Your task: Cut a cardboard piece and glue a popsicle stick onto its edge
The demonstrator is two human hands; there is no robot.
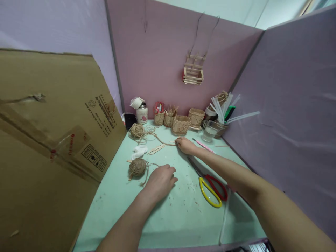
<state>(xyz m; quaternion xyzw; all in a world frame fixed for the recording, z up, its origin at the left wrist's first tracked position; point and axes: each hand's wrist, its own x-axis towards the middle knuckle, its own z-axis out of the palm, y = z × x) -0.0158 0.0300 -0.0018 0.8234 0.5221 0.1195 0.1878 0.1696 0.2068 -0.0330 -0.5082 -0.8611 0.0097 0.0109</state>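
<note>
My right hand [186, 145] reaches to the middle of the table, its fingertips closed at the end of a jute twine strand [164, 142]. This strand runs back to a loose coil of twine [137, 130] at the back left. By those fingertips lie thin wooden sticks [156, 149]. My left hand [162, 179] rests low over the table with fingers a little curled and apart, holding nothing visible. Left of it sits a second twine ball [137, 167] with a loose tail. Scissors [211, 189] with red and yellow handles lie below my right forearm.
A big cardboard box [52, 140] walls off the left side. Along the back stand a jar [142, 113], several twine-trimmed pots [181, 125] and a glass cup of water [210, 131]. A pink pen [203, 145] and a white crumpled cloth [139, 152] lie on the table.
</note>
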